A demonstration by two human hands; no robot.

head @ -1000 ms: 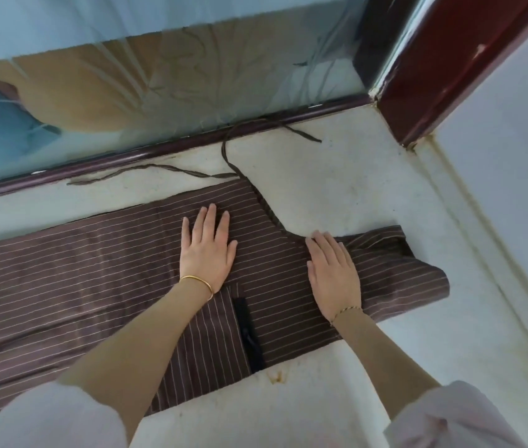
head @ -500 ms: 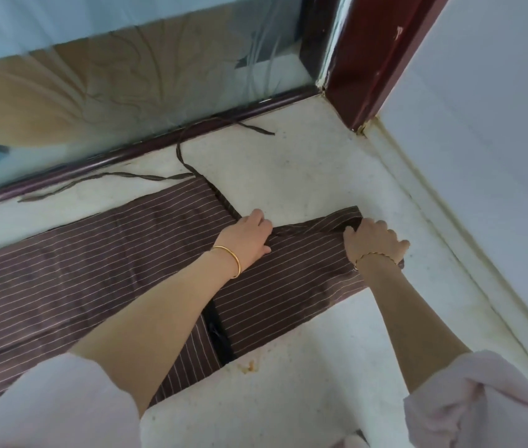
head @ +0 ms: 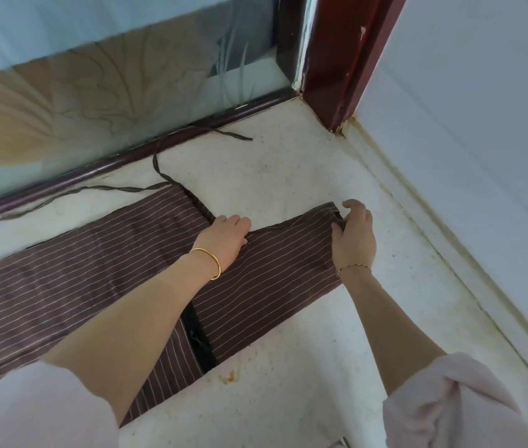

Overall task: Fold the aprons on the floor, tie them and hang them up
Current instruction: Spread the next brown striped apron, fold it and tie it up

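A brown apron (head: 101, 263) with thin white stripes lies folded flat on the pale floor (head: 288, 176), running from the left edge to the middle. My left hand (head: 225, 236) has its fingers curled over the apron's far edge, where the bib narrows. My right hand (head: 353, 236) pinches the apron's right end at its far corner. Thin brown tie strings (head: 159, 163) trail from the apron's upper corner toward the door frame. A dark pocket band (head: 198, 337) shows under my left forearm.
A frosted glass sliding door (head: 111, 101) with a dark bottom rail runs along the far side. A dark red door post (head: 337, 59) stands in the corner. A pale wall (head: 482, 140) with a skirting edge closes the right side.
Both hands lay flat on the apron a second ago. They have since slid to the far edge and right end and curled onto the cloth. The camera has swung to the right.
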